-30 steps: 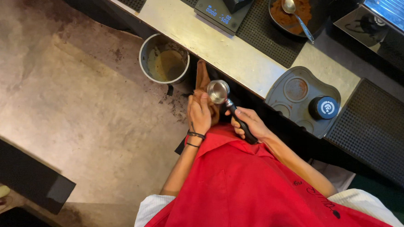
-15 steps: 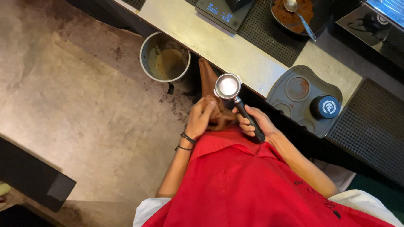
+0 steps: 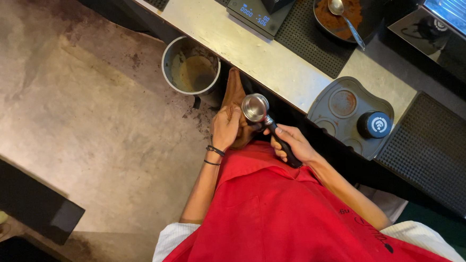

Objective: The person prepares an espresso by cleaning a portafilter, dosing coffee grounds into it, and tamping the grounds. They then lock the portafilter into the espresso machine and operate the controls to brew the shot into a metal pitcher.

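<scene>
My right hand (image 3: 292, 144) grips the black handle of a portafilter (image 3: 257, 109), whose empty steel basket faces up just in front of the counter edge. My left hand (image 3: 226, 127) holds a brown cloth (image 3: 234, 91) that hangs beside and under the basket. Both hands are close together above my red apron (image 3: 280, 213).
A round waste bin (image 3: 191, 70) with brownish residue stands on the concrete floor to the left. On the steel counter (image 3: 250, 50) sit a digital scale (image 3: 253, 10), a dark bowl of coffee grounds with a spoon (image 3: 343, 8), and a grey tamping station with a black tamper (image 3: 376, 124).
The portafilter has turned so its basket faces up and shifted slightly. My left hand has slid down the cloth, away from the basket.
</scene>
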